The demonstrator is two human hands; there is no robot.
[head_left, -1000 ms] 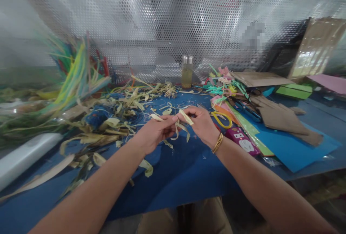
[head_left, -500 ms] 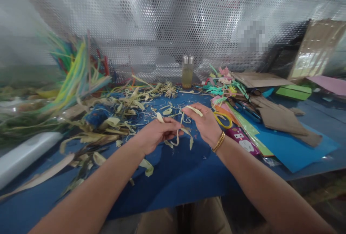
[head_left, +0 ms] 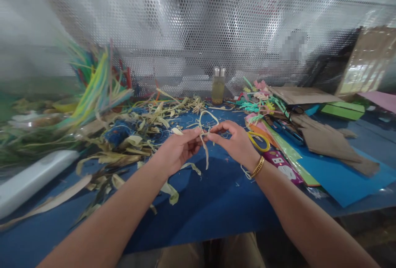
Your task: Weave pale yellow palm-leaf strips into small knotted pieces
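Over the blue table (head_left: 204, 202), my left hand (head_left: 177, 150) and my right hand (head_left: 236, 142) meet fingertip to fingertip. Both pinch one pale yellow leaf strip (head_left: 206, 124), which is bent into a loop above the fingers, with a tail hanging down between the hands. A gold bracelet (head_left: 258, 166) sits on my right wrist. Loose strip cuttings (head_left: 170, 191) lie on the table just under my left forearm.
A heap of pale leaf strips (head_left: 145, 123) covers the left of the table, with coloured strips (head_left: 95, 86) behind. A small bottle (head_left: 218, 85) stands at the perforated metal screen (head_left: 192, 28). Yellow-handled scissors (head_left: 258, 138), coloured paper sheets (head_left: 334, 173) and brown card (head_left: 328, 140) lie to the right.
The strip, held straight between the hands a second ago, is now curled into a loop. My hands have come back together after parting slightly. The view has shifted a little.
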